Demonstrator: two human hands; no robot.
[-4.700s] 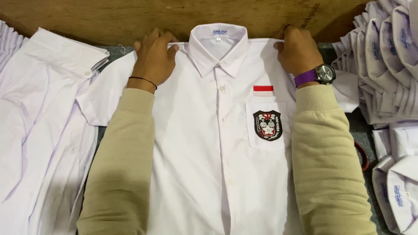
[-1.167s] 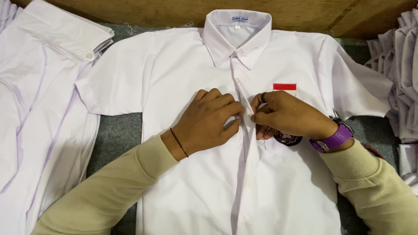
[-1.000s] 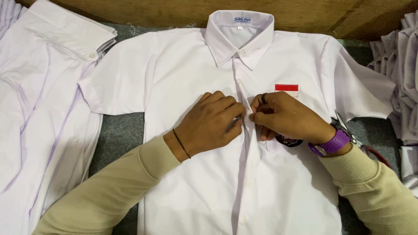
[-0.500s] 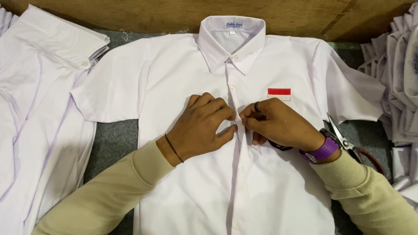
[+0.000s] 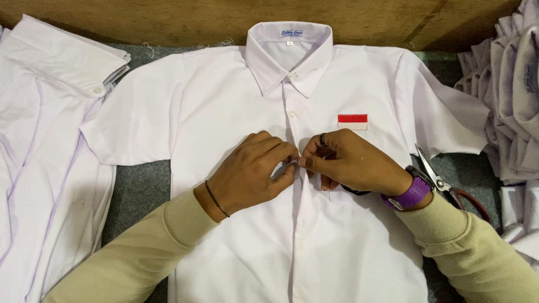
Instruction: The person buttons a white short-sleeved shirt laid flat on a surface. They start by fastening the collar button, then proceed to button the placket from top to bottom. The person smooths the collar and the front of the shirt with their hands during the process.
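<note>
Both hands have moved from the collar to the chest of the white shirt (image 5: 224, 112), which lies flat on the counter (image 5: 135, 191). Left hand (image 5: 250, 174) and right hand (image 5: 351, 163) pinch the placket, grips narrow, seemingly fastening a button; scissors (image 5: 435, 177) lie beside.

A shirt (image 5: 224, 112) lies centred on the table (image 5: 135, 193), more shirts (image 5: 39, 168) left, scissors (image 5: 435, 177) right.

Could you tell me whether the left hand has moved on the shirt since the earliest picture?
Yes. The left hand has come down from the shoulder beside the collar to the button placket at chest height, where it meets the right hand.
</note>
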